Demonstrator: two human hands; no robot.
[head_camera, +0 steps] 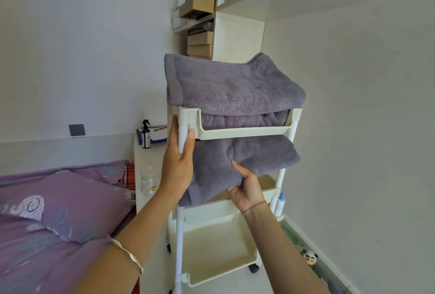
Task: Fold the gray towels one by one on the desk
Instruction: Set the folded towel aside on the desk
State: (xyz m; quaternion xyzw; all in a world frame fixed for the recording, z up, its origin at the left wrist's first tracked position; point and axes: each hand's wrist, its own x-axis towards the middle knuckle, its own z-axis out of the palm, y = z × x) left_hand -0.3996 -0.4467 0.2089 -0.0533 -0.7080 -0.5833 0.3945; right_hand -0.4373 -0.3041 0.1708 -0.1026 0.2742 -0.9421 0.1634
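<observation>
A cream plastic cart [235, 132] with three trays stands by the wall; its posts are round white tubes. The gray towels are on this cart; the upper towel [235, 84], thick terry folded to a soft block, lies over the top tray. Under it, more gray terry shows inside the tray; it may be a second towel or a fold of the same one, I cannot tell. The lower towel [247, 155] fills the middle tray and hangs over its front edge.

Two hands are in view. The left hand [179, 166] grips the front left post [183, 134]; its fingers curl round the tube from the left and the thumb closes on it from the right. The right hand [247, 188] holds the hanging front edge of the lower towel; the thumb presses on top, the fingers curl beneath, and the cloth is pinched between them.

One silver bangle [128, 255] is on the left wrist; one thin cord [254, 206] is on the right wrist. One dark spray bottle [146, 136] and one clear glass cup [148, 182] stand on the pale bedside cabinet [150, 159].
</observation>
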